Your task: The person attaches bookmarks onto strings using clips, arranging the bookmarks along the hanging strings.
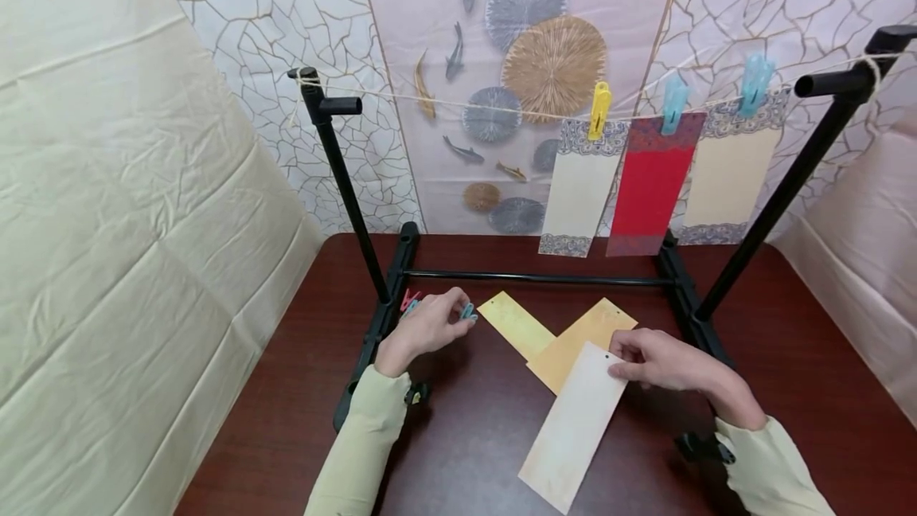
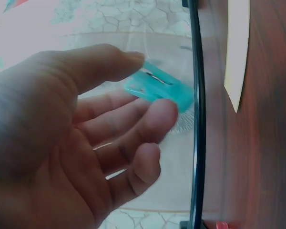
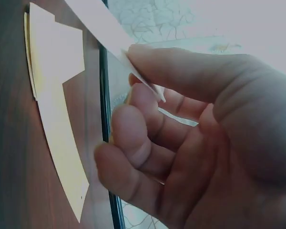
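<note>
One long, off-white card (image 1: pixel 571 432) with a small hole is slanting in front of two yellow cards (image 1: pixel 517 323); three more cards (image 1: pixel 650 197) are hanging behind. The right hand (image 1: pixel 662 358), fingers curled, is pinching the off-white card's upper corner; the left hand (image 1: pixel 430 322) is pinching one blue clip (image 2: pixel 174 93).

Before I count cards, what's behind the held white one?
Head view: behind the white card, an orange card and the table show partly; the covered parts are hidden.
</note>
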### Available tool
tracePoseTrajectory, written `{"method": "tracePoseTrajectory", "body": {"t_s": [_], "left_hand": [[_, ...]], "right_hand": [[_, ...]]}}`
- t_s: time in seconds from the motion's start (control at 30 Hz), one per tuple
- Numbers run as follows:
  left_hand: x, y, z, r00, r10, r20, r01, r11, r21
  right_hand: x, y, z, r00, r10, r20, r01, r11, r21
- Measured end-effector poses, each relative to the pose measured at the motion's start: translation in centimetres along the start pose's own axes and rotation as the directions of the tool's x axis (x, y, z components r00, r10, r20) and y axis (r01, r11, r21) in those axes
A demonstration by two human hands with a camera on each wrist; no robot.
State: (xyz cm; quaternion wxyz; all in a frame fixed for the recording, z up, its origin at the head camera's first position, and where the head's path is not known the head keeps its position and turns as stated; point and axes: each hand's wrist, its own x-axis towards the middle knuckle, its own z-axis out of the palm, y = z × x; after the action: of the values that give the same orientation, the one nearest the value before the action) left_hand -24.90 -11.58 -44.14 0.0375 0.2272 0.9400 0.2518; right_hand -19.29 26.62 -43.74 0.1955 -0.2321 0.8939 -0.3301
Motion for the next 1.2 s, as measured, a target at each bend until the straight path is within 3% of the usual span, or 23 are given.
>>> {"method": "tracePoseTrajectory", "body": {"t_s": [0.17,0.3,0.67,1.0,1.2], "left_hand": [[0.1,1.3,-0.2,0.997,0.054,-0.046,-0.057,0.997,-0.052],[0.0,2.0,-0.4,0.992,0.103,-0.077,-0.108,0.992,-0.063],[0.2,2.3,-1.2,0.978,0.173,-0.117,-0.183,0.979,-0.084],[1.0,3.9,-2.7,0.946,0.261,-0.189,-0.286,0.951,-0.119],[1.0,5.4,-4.2,0.928,0.317,-0.194,-0.339,0.937,-0.091]], "right_hand": [[-0.1,-0.8,0.0,1.0,0.017,-0.024,-0.017,1.0,0.018],[-0.2,-1.5,-0.1,0.999,-0.012,-0.053,0.013,0.999,0.03],[-0.3,-3.1,-0.1,0.98,-0.118,-0.158,0.123,0.992,0.023],[0.0,-5.3,-1.3,0.958,-0.157,-0.239,0.149,0.988,-0.052],[0.2,-6.3,-2.1,0.94,-0.176,-0.292,0.157,0.984,-0.086]]}}
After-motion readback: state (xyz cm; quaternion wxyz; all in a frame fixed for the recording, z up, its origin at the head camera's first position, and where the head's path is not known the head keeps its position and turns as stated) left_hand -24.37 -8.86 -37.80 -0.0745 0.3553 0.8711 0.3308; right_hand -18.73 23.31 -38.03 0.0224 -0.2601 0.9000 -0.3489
